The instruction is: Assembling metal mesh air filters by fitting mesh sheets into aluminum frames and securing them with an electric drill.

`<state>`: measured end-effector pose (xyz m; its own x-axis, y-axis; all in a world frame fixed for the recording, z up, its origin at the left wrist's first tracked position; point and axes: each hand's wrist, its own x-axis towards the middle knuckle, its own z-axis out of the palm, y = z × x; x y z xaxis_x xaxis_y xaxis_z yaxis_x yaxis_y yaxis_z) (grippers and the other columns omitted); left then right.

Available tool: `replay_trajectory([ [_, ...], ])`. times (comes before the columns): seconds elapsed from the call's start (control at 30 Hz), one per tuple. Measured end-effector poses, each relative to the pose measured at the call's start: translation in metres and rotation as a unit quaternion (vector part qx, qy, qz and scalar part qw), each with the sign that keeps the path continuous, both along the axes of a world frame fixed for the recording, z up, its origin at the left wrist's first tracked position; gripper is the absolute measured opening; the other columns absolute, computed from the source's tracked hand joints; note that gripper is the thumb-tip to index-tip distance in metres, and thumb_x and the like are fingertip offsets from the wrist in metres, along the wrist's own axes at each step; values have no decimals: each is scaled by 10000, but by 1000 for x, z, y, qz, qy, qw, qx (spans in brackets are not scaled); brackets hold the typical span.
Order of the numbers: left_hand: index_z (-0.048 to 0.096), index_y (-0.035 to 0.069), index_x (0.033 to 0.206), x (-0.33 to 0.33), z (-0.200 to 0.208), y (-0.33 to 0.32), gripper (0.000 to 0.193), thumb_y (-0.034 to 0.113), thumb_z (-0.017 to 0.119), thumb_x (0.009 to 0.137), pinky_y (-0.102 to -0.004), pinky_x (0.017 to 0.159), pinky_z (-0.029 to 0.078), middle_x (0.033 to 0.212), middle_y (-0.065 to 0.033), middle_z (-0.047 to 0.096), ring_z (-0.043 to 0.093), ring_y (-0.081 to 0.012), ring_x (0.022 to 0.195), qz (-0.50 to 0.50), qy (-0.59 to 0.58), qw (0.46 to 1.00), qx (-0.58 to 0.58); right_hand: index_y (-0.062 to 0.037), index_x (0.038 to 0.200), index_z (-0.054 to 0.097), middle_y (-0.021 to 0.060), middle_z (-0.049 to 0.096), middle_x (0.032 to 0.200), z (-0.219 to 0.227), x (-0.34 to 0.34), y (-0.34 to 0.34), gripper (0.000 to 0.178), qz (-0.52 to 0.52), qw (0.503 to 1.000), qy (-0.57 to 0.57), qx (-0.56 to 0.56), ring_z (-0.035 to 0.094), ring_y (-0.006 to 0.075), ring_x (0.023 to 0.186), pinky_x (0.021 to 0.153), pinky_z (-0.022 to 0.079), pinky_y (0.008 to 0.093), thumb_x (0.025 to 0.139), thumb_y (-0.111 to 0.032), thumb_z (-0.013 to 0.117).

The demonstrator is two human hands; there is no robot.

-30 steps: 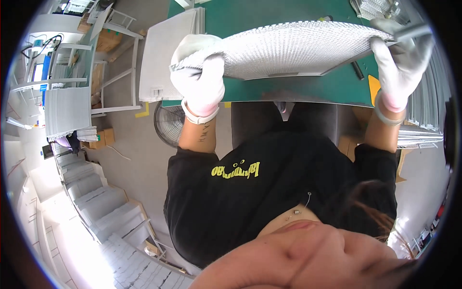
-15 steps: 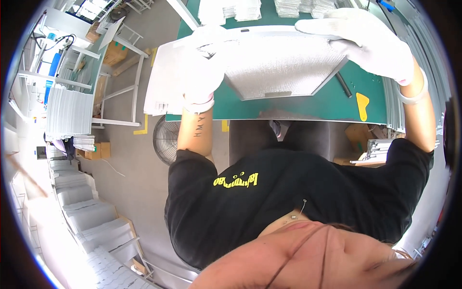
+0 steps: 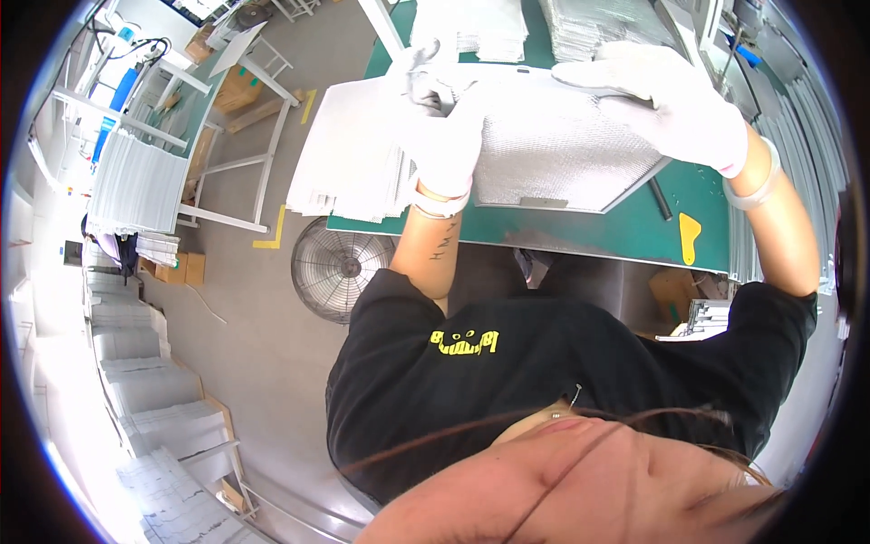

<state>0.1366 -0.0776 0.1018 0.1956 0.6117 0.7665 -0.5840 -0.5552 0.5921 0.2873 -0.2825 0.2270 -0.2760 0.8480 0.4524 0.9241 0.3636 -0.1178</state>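
Observation:
A silver panel with a mesh-textured face and a thin frame point(image 3: 566, 150) lies tilted at the near side of the green table point(image 3: 507, 228). My right hand point(image 3: 666, 104), in a white glove, grips its far right edge, thumb stretched along the frame. My gloved left hand point(image 3: 439, 127) is at the panel's left end with its fingers curled together; whatever they pinch is hidden. Beside that hand, a stack of white sheets point(image 3: 340, 150) overhangs the table's left edge. A yellow scraper point(image 3: 691, 238) and a dark rod point(image 3: 660, 199) lie right of the panel.
Stacks of silver mesh panels point(image 3: 603, 32) and white pieces point(image 3: 480, 27) stand at the table's far side. A round floor fan point(image 3: 350, 267) is below its left edge. Upright panels point(image 3: 807, 163) line the right. Another table point(image 3: 204, 91) and stacked sheets point(image 3: 136, 186) stand left.
My left hand has moved right across the white sheets, leaving more of them visible. The view has shifted, showing more of the fan and far stacks. My right hand stays on the panel.

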Motion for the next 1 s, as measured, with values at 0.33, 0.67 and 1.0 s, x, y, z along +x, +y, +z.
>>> replay_trajectory([
  [0.33, 618, -64, 1278, 12, -22, 5, 577, -1, 825, 743, -226, 641, 429, 662, 27, 515, 457, -71, 603, 77, 16, 997, 12, -35, 1294, 656, 173, 660, 1028, -1, -7, -1, 409, -67, 996, 31, -53, 645, 328, 932, 867, 509, 372, 888, -17, 613],
  [0.67, 625, -66, 1219, -4, -18, 7, 267, 49, 578, 983, -292, 754, 507, 968, -112, 676, 628, -171, 845, 238, 93, 954, 156, -32, 1299, 650, 183, 701, 1118, 8, -14, -1, 394, -91, 992, 37, -83, 667, 339, 1000, 925, 512, 381, 911, -62, 594],
  [1.0, 620, -31, 1228, -7, -14, 7, 265, 22, 587, 970, -270, 813, 516, 1052, -74, 679, 638, -124, 917, 74, 30, 996, 26, -17, 1233, 677, 168, 715, 1104, 14, -6, 7, 367, -54, 995, 25, -85, 682, 297, 990, 910, 523, 349, 881, -122, 675],
])
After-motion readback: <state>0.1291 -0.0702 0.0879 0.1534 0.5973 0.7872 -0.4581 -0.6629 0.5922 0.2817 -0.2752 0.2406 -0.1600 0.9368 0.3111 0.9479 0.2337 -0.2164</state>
